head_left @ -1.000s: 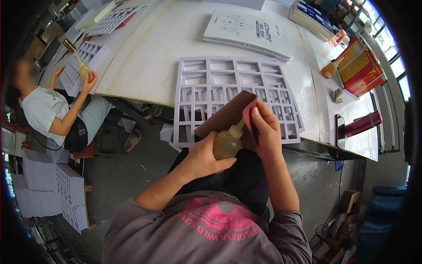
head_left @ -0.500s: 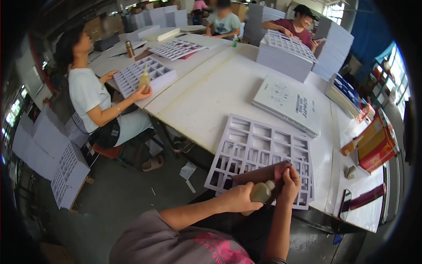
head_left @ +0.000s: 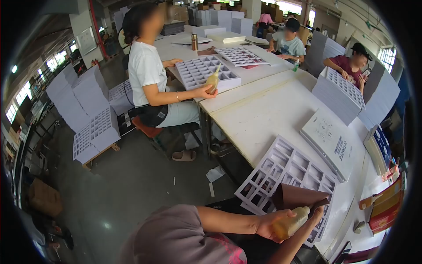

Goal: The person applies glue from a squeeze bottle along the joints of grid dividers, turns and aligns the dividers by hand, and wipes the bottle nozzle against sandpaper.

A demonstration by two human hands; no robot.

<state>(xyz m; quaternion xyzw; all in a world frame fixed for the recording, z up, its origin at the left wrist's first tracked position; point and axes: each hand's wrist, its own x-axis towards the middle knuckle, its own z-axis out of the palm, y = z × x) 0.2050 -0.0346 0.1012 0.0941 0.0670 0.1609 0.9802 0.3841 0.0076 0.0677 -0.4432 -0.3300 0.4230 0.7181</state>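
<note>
My left hand (head_left: 273,225) is wrapped round a squeeze bottle (head_left: 291,222) of yellowish liquid, tilted with its neck towards the upper right. The bottle's tip lies close to a curled brown sheet (head_left: 293,196); whether they touch I cannot tell. My right hand (head_left: 315,216) grips the sheet's right end, its fingers partly hidden. Beneath the sheet, white compartment trays (head_left: 277,160) lie stacked askew over the table's near edge.
A grey-white printed box (head_left: 327,143) lies beyond the trays. To the left, a seated person (head_left: 147,70) holds a similar bottle beside another compartment tray (head_left: 200,72). Two more people sit at the far side. A red and yellow box (head_left: 389,204) stands at right.
My view has swung left, so the scene sits further right. The bottle now points more to the upper right, and more of the brown sheet's face shows.
</note>
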